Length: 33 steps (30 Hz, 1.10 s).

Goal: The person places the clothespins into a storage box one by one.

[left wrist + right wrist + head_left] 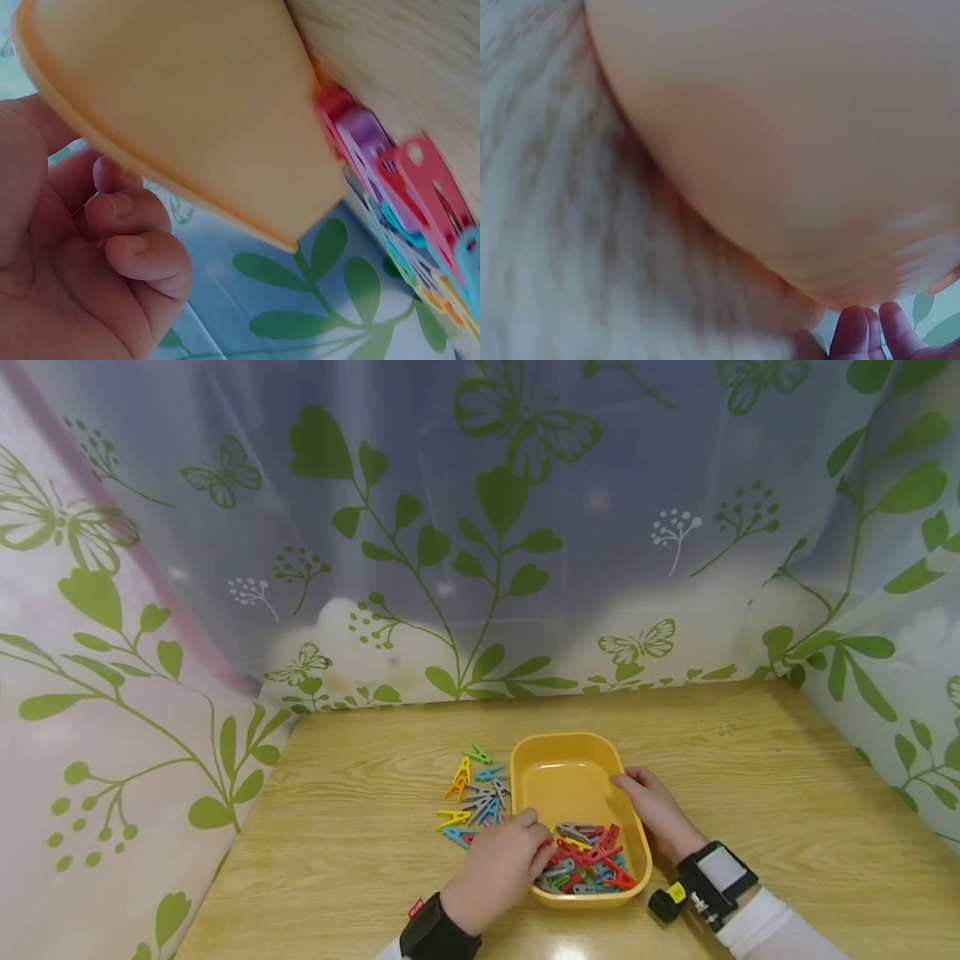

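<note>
On the table (750, 777), only the head view shows pegs (588, 860) inside the tub (570, 777).

- The surface (750, 777) is a light wood-grain top, shown whole in the head view, with a leaf-and-butterfly printed curtain hanging round its far and side edges.
- A yellow tub (525, 760) stands on it near the front middle (long side running away from the viewer); its far half shows bare bottom, and its near half holds a heap of coloured pegs.
- A loose pile of pegs (474, 797) lies directly on the wood just left of the tub: green, orange, yellow, grey, blue and red ones, some overlapping.
- In the left wrist view pegs (420, 202) press close against the tub's outer wall.
</note>
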Each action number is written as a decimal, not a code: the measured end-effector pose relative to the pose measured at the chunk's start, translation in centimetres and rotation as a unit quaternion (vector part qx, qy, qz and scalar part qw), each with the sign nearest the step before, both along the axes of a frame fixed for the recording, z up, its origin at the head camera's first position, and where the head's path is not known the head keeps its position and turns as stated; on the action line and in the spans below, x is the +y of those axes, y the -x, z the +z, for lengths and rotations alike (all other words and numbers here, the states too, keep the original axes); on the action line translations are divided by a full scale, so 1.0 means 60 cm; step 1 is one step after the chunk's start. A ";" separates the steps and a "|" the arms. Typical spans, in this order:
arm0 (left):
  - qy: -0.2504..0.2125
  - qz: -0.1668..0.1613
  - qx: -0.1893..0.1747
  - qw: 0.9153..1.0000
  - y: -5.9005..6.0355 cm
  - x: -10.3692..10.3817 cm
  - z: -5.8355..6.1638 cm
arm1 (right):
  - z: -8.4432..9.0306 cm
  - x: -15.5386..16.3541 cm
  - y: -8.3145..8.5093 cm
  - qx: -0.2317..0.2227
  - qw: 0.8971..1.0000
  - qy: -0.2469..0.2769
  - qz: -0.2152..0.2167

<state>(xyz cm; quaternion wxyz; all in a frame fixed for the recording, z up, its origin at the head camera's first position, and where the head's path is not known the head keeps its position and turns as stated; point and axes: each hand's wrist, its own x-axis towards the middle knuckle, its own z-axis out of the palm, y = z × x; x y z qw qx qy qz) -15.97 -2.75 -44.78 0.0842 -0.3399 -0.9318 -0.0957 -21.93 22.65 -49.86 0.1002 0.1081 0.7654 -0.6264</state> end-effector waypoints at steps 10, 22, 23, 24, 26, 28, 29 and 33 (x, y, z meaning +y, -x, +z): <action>-0.063 0.051 0.042 0.996 0.035 -0.068 0.000 | 0.002 0.001 0.000 -0.003 1.000 0.006 0.000; -0.023 0.077 0.029 0.996 0.055 -0.134 -0.033 | 0.003 0.002 -0.001 -0.009 1.000 0.009 0.003; -0.016 0.069 0.021 0.997 0.053 -0.134 -0.035 | 0.003 0.002 -0.001 -0.008 1.000 0.008 0.002; -0.012 0.059 0.012 0.998 0.052 -0.133 -0.037 | 0.003 0.002 -0.001 -0.008 1.000 0.008 0.002; -0.002 0.042 -0.001 0.999 0.049 -0.130 -0.040 | 0.003 0.002 -0.001 -0.006 1.000 0.007 0.003; 0.005 0.027 -0.010 1.000 0.045 -0.125 -0.044 | 0.002 0.001 -0.002 -0.008 1.000 0.007 0.001; 0.008 0.018 -0.010 1.000 0.043 -0.123 -0.045 | 0.002 0.001 -0.002 -0.009 1.000 0.009 0.000; 0.022 -0.006 -0.004 1.000 0.038 -0.115 -0.050 | 0.001 0.000 -0.002 -0.009 1.000 0.013 0.002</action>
